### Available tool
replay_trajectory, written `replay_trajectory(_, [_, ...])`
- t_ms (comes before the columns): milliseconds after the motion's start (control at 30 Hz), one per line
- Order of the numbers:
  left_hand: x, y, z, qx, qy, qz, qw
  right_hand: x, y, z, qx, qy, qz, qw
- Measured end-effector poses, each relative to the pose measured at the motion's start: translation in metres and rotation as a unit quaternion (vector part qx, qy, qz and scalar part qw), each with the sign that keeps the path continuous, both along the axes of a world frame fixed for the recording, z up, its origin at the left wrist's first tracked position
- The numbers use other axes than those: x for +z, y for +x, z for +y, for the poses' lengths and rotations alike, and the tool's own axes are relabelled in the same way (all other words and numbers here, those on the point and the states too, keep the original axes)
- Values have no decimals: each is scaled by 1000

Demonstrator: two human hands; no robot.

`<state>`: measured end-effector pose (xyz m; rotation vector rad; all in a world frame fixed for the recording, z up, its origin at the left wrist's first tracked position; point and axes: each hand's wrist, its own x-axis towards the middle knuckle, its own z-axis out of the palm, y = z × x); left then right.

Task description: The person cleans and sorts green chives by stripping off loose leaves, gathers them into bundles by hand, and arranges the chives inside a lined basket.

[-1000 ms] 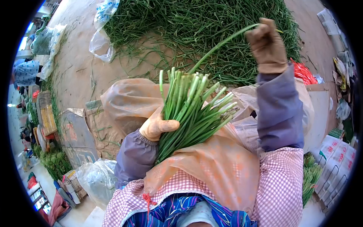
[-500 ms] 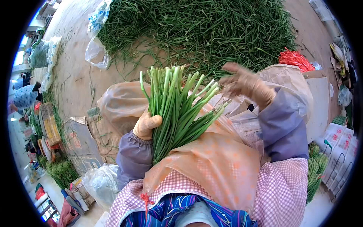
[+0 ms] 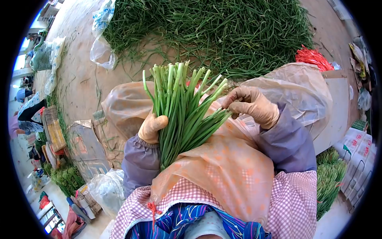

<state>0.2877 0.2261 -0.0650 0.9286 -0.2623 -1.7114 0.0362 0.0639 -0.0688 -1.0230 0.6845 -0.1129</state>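
Observation:
A fanned bunch of green stalks [image 3: 179,115], pale at the cut ends, lies over my lap with those ends pointing away from me. My left hand [image 3: 152,127], in a tan glove, is closed around the left side of the bunch, thumb on top. At its right edge, my right hand [image 3: 252,105], gloved too, pinches the tips of a few stalks with thumb and fingers. Under the bunch, a translucent orange-patterned plastic apron [image 3: 223,163] covers my lap.
A large heap of long green stalks [image 3: 223,36] spreads over the floor ahead. Red plastic strips [image 3: 312,59] lie at right, near a pale board [image 3: 336,107]. Tied green bundles [image 3: 330,179] stand right and left [image 3: 69,181]. A clear plastic bag [image 3: 107,185] sits at left.
My right hand has come down and left from its blurred, raised position onto the tips at the bunch's right edge. My left hand keeps its hold, shifted slightly left.

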Motion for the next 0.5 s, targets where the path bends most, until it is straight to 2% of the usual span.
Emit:
replay_trajectory(33, [0,-1,0,0,0,-2,1000,1,-3,-6,33,-1,11,999])
replay_trajectory(133, [5,-5,-4,5,-2,-5,1000,1,3,-14,106,-103,19,989])
replay_trajectory(200, [4,-4,-4,5,-2,-14,1000,3,7,-18,123,-283,-5,951])
replay_trajectory(267, [1,0,0,5,1,-18,1000,0,12,-21,107,-472,-53,873])
replay_trajectory(367, [-2,3,2,11,0,-11,1000,4,12,-26,-137,-464,50,874])
replay_trajectory(400, [-1,2,1,14,0,-1,1000,4,9,-33,-320,-237,-34,917])
replay_trajectory(433, [2,1,-1,19,-1,9,1000,4,-4,-54,-400,-316,19,860])
replay_trajectory(467, [6,-1,-2,24,-4,17,1000,-4,-24,-84,-499,-284,52,817])
replay_trajectory(500, [14,-4,-6,30,-5,68,997,-16,-50,-110,-595,-209,10,776])
